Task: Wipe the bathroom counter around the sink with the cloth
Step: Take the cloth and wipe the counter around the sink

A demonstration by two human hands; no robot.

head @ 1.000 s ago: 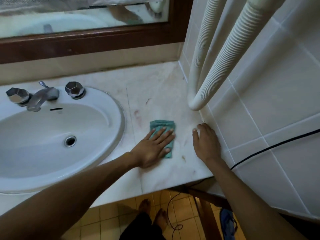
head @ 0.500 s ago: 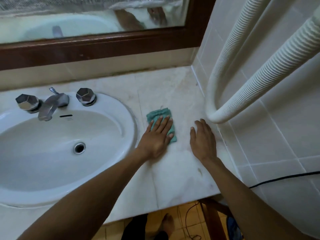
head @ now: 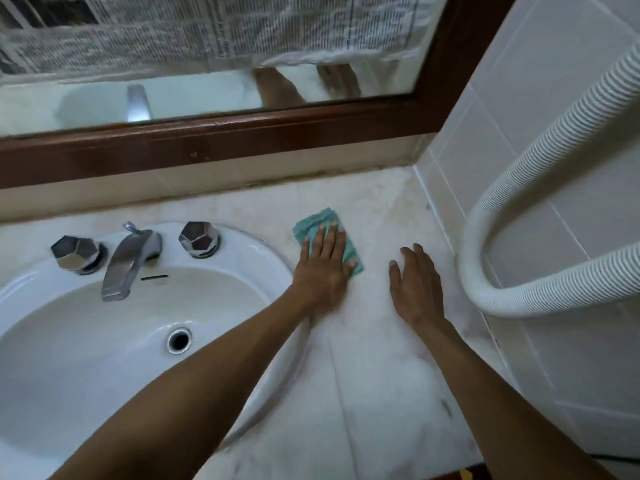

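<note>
On the counter, flat fingers atop cloth.

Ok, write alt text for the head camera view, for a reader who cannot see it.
A person's left hand presses a teal cloth flat on a pale marble counter, just right of a white sink with a chrome faucet. The empty right hand rests flat on the counter beside it, near a white ribbed hose along the tiled wall.
</note>
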